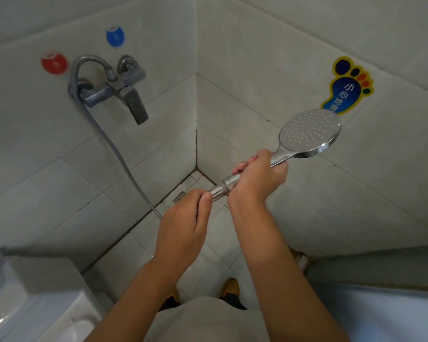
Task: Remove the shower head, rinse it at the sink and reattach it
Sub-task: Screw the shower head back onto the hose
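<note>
Step in hand: judged to be the threaded joint between shower head (309,130) and hose (119,154), either unscrewing or screwing back on; a single view cannot settle which

Right hand (258,175) wraps the chrome handle just below the spray face, fingers curled fully round it. Head is held out in the air over the shower corner, spray face up and toward the camera, in front of the foot-shaped sticker (347,86) on the right wall

Left hand (183,223) pinches the hose nut (218,191) at the handle's lower end, fingers pressed together on it. Threads show as a narrow band between nut and handle, so the joint is partly open

Hose runs from the nut down past the left hand and up to the wall mixer tap (119,91)

Next move calls for: right hand holding the handle steady, left turning the nut, axes kept in line. Risk: wet chrome may slip
</note>
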The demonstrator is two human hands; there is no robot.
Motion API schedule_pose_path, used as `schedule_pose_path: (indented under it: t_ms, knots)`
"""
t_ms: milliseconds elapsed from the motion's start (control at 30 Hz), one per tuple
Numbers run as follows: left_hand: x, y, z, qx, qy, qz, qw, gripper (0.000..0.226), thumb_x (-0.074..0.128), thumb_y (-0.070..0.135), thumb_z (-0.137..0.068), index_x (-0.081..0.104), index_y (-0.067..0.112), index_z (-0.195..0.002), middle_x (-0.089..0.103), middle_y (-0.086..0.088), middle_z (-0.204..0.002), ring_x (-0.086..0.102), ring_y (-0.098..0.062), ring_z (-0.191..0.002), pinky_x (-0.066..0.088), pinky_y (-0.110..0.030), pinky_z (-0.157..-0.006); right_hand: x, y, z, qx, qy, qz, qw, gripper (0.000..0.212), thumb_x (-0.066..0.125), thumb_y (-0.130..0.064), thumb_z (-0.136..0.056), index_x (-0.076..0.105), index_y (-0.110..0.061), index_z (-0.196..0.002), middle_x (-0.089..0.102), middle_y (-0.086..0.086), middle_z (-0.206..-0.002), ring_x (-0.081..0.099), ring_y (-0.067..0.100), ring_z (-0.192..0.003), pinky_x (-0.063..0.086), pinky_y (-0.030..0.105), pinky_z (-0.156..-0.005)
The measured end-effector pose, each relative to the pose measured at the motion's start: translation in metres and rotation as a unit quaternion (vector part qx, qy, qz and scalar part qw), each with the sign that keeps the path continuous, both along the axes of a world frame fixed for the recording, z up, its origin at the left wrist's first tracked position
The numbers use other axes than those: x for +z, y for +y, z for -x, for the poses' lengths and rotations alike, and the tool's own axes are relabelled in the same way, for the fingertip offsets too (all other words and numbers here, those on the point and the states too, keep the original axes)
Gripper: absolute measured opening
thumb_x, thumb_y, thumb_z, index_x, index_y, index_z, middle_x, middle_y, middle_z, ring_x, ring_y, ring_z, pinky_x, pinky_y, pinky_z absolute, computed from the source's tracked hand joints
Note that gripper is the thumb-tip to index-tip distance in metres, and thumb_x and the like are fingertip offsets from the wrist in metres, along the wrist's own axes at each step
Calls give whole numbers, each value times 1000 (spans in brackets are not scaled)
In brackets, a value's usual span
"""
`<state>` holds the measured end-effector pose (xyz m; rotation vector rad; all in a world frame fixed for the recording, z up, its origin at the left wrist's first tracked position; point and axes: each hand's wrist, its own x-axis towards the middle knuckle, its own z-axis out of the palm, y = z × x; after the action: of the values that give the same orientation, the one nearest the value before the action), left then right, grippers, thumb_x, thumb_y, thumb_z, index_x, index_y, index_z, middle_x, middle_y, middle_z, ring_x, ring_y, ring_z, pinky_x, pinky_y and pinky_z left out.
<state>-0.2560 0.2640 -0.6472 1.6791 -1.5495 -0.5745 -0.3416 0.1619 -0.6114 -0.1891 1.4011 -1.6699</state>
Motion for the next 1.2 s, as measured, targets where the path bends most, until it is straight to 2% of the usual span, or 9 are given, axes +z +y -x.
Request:
schedule_pose_path:
  t_ms: [300,433,533,600,700,767,933,1067,1200]
  knots:
    - [1,3,-1,-7,-36,28,999,26,46,37,-96,61,22,-110,52,19,-83,52,5,-73,40,-4,-63,0,1,4,-5,-12,-3,1000,12,45,-1,-93,49,-11,-98,46,2,-59,43,14,-41,46,28,-47]
    - [1,3,-1,-9,-36,36,999,25,52,36,-94,60,23,-115,57,18,-91,55,3,-74,44,-5,-65,0,0,5,-5,-14,-6,1000,12,46,-1,-93,49,-11,-97,45,2,-59,44,14,-42,47,28,-47]
    - [3,4,-1,-9,-36,25,999,27,54,40,-92,58,29,-116,50,22,-81,52,-2,-72,42,-9,-60,-1,0,6,-6,-15,-8,1000,11,46,-1,-93,49,-12,-97,45,2,-60,43,14,-42,47,28,-47]
    - [4,4,1,-1,-8,-7,1000,27,50,48,-92,55,33,-114,51,16,-73,51,-6,-66,41,-14,-55,-1,1,6,-5,-15,-7,1000,11,46,-1,-93,48,-12,-96,45,2,-60,43,14,-42,47,29,-47]
    - [3,2,5,2,77,-33,996,40,33,55,-92,62,29,-100,56,7,-63,50,-9,-53,38,-23,-44,-3,1,6,-7,-13,-7,1000,10,46,-2,-92,48,-11,-94,44,2,-59,42,15,-41,45,29,-47]
    - [2,2,5,1,78,-32,996,43,36,53,-92,67,24,-98,61,3,-64,52,-13,-54,42,-30,-46,-4,2,6,-5,-11,-8,1000,9,45,-2,-93,48,-11,-94,44,1,-58,42,15,-41,45,28,-47]
    - [0,4,1,0,36,5,999,29,51,44,-94,68,22,-103,61,7,-70,57,-14,-61,47,-28,-49,-3,4,7,1,-23,-11,1000,9,45,-2,-93,48,-11,-93,44,2,-59,43,15,-41,46,28,-46]
    - [-1,5,0,4,-12,55,998,33,50,43,-94,70,19,-107,64,12,-77,59,-6,-64,48,-20,-53,-3,5,7,5,-29,-16,999,10,45,-2,-94,48,-11,-94,45,2,-60,43,14,-41,47,28,-47]
    - [2,9,0,6,-31,32,999,29,52,48,-91,60,24,-104,54,13,-71,53,-10,-60,44,-18,-49,-5,6,8,6,-19,-24,1000,11,46,-3,-96,50,-12,-99,46,5,-64,44,15,-43,48,30,-51]
